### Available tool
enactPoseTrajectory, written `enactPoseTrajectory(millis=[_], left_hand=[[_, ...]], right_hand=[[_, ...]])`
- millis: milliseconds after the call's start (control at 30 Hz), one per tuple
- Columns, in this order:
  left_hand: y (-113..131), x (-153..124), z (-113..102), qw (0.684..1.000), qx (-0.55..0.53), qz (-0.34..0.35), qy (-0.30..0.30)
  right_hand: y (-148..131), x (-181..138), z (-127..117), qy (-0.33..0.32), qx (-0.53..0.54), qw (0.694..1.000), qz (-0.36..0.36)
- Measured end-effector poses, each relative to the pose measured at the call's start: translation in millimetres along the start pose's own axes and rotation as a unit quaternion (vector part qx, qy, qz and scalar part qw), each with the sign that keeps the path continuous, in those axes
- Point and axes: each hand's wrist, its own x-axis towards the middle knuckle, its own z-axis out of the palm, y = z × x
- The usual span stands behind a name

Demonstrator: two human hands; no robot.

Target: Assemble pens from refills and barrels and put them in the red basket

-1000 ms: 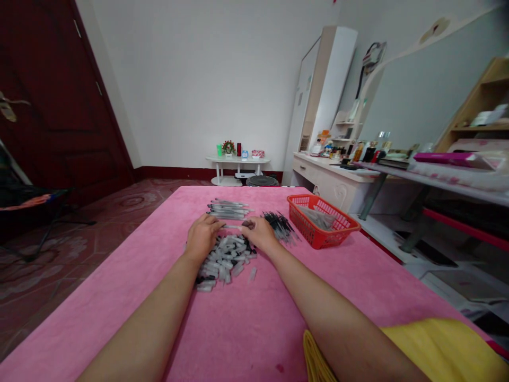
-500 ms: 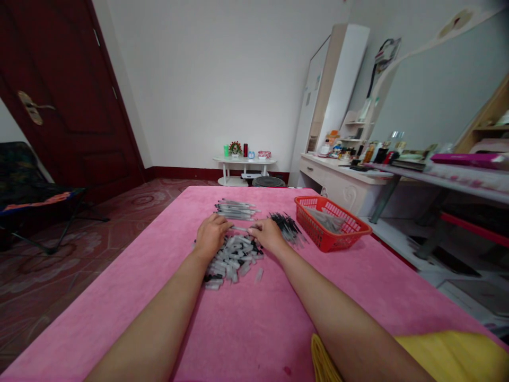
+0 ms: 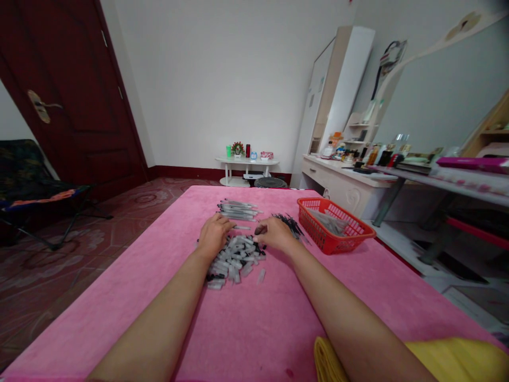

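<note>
My left hand is closed, its thumb and fingers pinching one end of a pale, slim pen, which points right. Below it lies a heap of pen caps, translucent, some black. My right hand is at the heap's upper right edge, thumb and forefinger apart, with nothing visible between them; its other fingers are curled and partly hidden. Beyond both hands is a row of assembled-looking pens. Thin black-tipped pen refills lie just past my right hand, partly covered by it.
A red plastic basket with pale, slim pen parts stands at the right of the pink-covered table. A yellow cloth lies at the near right, beneath my right forearm. One loose cap sits apart from the heap.
My right hand has let go of the pen's right end and moved slightly right and down, fingers parting. My left hand keeps its hold. The view has shifted slightly.
</note>
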Motion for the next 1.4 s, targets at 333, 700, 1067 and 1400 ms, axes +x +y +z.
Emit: enactPoseTrajectory(millis=[333, 700, 1067, 1400], left_hand=[[3.9, 1.7, -2.4, 1.0, -0.008, 0.02, 0.0], [-2.9, -1.5, 1.4, 0.998, 0.027, -0.06, 0.008], [1.1, -0.9, -2.4, 0.999, 0.006, -0.054, 0.002], [2.6, -1.1, -1.7, 0.998, 0.01, -0.065, -0.002]], right_hand=[[-10.3, -0.2, 6.5, 0.047, -0.01, 0.999, -0.013], [29.6, -11.2, -102.2, 0.072, -0.137, 0.984, 0.092], [9.3, -13.9, -90.5, 0.066, -0.241, 0.951, 0.181], [-2.1, -29.9, -129.3, 0.012, -0.279, 0.941, 0.194]])
